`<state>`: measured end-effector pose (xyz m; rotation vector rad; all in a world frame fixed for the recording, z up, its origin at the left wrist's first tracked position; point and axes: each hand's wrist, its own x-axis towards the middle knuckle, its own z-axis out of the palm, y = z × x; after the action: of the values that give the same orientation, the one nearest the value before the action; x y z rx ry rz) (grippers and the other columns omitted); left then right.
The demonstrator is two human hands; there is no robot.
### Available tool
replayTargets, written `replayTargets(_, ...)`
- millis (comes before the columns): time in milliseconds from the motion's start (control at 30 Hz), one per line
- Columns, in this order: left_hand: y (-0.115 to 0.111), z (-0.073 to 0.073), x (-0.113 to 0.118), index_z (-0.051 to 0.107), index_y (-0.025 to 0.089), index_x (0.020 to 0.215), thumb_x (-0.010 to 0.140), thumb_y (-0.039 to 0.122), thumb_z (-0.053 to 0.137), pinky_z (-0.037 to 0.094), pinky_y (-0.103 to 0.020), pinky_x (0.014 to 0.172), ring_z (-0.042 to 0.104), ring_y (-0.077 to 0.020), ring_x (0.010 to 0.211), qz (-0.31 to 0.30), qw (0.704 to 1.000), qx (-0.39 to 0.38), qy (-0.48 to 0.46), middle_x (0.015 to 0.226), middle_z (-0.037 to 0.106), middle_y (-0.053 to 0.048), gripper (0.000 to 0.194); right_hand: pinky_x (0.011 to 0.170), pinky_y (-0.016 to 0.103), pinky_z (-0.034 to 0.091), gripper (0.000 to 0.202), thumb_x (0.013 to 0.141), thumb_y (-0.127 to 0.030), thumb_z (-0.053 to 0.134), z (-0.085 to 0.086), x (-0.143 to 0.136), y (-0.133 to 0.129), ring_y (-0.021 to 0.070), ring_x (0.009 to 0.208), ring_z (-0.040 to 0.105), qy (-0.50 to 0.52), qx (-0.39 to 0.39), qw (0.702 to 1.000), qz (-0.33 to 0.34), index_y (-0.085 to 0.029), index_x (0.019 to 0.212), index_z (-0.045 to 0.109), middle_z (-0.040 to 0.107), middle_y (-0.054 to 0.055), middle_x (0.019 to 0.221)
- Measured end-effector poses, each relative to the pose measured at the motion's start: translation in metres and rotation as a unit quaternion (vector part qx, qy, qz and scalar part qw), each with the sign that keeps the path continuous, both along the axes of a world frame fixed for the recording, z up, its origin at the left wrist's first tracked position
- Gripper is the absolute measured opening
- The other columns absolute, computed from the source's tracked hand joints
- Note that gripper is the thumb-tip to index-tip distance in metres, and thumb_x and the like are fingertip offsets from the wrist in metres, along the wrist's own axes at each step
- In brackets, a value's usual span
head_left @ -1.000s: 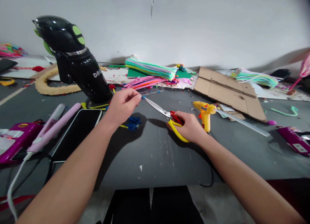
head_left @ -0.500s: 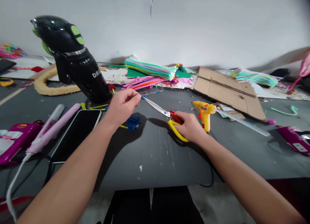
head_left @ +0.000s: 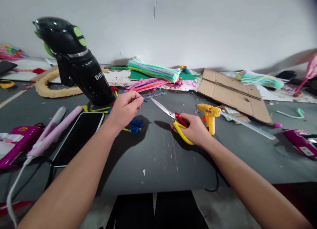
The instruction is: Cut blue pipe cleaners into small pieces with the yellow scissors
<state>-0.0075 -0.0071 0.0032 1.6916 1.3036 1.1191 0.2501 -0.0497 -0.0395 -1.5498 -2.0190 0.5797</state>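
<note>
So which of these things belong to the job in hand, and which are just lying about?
Seem part of the job:
scissors, in the right hand
small blue piece, apparently pinched in the left hand
blue bits on the table, perhaps

Seem just lying about:
black bottle
phone
cardboard
yellow glue gun, untouched

Forearms point(head_left: 81, 166) converging, left hand point(head_left: 123, 108) pinched, right hand point(head_left: 194, 128) curled
</note>
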Motion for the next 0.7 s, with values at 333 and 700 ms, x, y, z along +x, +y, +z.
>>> replayTargets(333,-0.0001,0.0005,0.0022,0.050,0.018,0.060,0.083,0.027,0.055,0.030,-0.026,0.049,0.041,-0.0103,0.050,0.001,1.000,-0.012,-0.006,0.054,0.046,0.002,0.024,0.055,0.026,0.026,0.019,0.074,-0.027,0.061,0.0031,-0.0005,-0.0013,0.0106,0.059,0.034,-0.021,0.007,0.999,0.024,-0.020,0.067,0.045,0.045,-0.004,0.060)
replayTargets(700,0.0026,-0.0036,0.0038,0.051,0.018,0.060,0.080,0.026,0.057,0.030,-0.025,0.045,0.039,-0.0095,0.046,-0.006,0.996,-0.047,-0.076,0.052,0.043,0.002,0.022,0.056,0.026,0.027,0.024,0.075,-0.033,0.064,0.0032,-0.0021,-0.0020,0.0105,0.058,0.034,-0.028,0.019,0.999,0.015,-0.020,0.068,0.044,0.048,-0.004,0.060)
